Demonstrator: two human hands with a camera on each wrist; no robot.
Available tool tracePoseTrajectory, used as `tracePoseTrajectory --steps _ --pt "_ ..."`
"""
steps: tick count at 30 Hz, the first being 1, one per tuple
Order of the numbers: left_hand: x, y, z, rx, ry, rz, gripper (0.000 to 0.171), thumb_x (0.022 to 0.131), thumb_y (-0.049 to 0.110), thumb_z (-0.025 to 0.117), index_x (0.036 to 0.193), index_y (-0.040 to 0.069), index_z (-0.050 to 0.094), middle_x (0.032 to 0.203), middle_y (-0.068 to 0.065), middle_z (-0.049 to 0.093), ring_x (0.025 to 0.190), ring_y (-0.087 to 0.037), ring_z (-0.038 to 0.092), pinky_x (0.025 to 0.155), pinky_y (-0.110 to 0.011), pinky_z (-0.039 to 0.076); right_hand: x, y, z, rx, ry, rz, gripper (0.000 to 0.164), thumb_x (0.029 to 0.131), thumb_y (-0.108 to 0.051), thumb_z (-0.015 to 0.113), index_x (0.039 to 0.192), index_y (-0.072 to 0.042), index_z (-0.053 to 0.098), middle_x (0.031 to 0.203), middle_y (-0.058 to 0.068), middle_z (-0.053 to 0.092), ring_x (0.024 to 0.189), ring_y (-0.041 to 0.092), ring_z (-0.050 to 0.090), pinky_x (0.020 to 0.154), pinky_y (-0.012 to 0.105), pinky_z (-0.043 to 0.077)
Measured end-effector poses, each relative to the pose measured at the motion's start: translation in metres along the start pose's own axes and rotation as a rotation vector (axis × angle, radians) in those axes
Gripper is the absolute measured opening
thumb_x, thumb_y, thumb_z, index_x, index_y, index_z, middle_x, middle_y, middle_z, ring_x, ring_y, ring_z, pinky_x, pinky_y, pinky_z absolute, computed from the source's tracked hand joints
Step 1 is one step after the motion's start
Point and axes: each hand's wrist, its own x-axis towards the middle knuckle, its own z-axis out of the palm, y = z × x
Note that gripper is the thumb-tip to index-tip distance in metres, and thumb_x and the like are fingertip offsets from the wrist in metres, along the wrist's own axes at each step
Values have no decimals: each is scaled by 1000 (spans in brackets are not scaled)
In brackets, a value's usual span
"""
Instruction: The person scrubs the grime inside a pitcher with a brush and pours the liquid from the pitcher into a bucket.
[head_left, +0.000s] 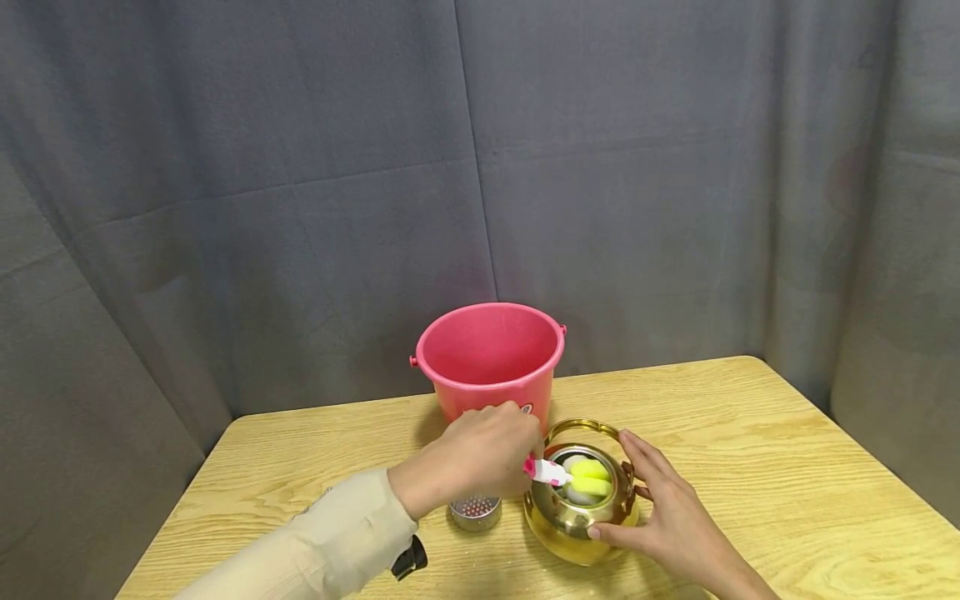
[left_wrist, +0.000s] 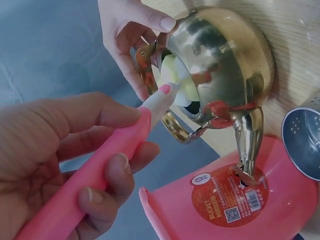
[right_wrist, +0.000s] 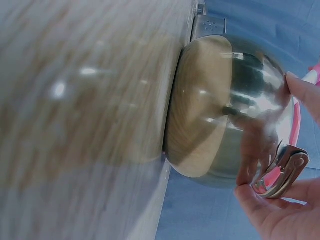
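Note:
My left hand [head_left: 487, 450] grips the pink handle of a sponge brush [left_wrist: 134, 129], its white neck slanting toward a gold kettle [head_left: 562, 533]. The brush's yellow-and-white sponge head [head_left: 590, 480] sits in the kettle's round, lidless mouth, its lower part hidden inside. Opposite it, my right hand [head_left: 667, 510] holds the kettle from the right, thumb at the rim and fingers by the foot of the raised handle [head_left: 583, 423]. In the right wrist view the kettle's base rests on the tabletop. The spout [left_wrist: 249, 135] points toward the bucket in the left wrist view.
A pink bucket [head_left: 498, 398] with a round label [left_wrist: 230, 195] stands behind the kettle. Left of the kettle is a small metal strainer cup [head_left: 477, 523] with holes, partly under my left forearm. Grey curtains [head_left: 300, 208] hang behind the wooden table [head_left: 787, 467].

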Motion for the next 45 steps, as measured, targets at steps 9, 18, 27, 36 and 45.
tracePoseTrajectory --steps 9,18,27,36,45 --pt "8 -7 -5 6 -69 34 19 76 1 76 81 19 74 61 9 52 59 -9 47 46 -22 38 1 0 0 -4 -1 2 112 65 -52 86 148 2 33 147 21 34 122 40 48 84 41 52" --pt "15 -16 -6 88 -141 120 30 73 -6 73 71 23 66 58 8 43 59 -8 42 46 -21 32 -1 -1 -1 4 1 3 111 65 -52 86 148 0 33 148 20 33 122 39 49 85 41 51" --pt "20 -21 -10 129 -152 228 30 73 -7 70 65 21 63 53 9 37 55 -7 36 46 -18 27 -2 0 -1 -7 3 5 110 66 -53 85 149 -2 33 149 18 33 120 37 51 86 42 51" --pt "29 -19 -19 136 -251 186 24 82 2 73 86 25 76 67 10 52 65 -8 47 51 -20 38 -2 0 0 -6 11 -7 110 66 -51 86 148 -1 33 149 19 33 119 39 52 85 43 51" --pt "39 -11 -27 224 -257 237 31 81 -2 70 66 25 68 67 10 49 63 -9 44 49 -24 34 -2 -1 0 -2 -3 9 112 65 -52 86 149 0 32 148 20 33 121 38 50 85 42 52"
